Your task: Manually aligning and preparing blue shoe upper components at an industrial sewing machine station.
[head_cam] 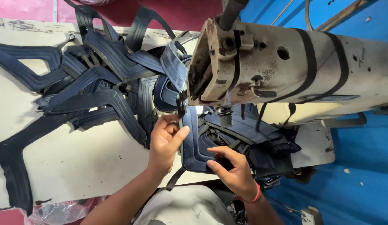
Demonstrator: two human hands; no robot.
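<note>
Navy piece (193, 143) — between left hand (165, 143), right hand (232, 168).

Both forearms are reaching up from the bottom edge, bare to the wrist. The left hand (165, 139) is lying palm down, fingers curled inward and thumb stretched out to the right, pinching at its fingertips. The right hand (232, 168) is sitting lower and to the right, fingers bent and pressing flat, thumb pointing left toward the other hand. A red band is circling the right wrist. The right fingertips are probably tucked under, though they are partly hidden.
</note>
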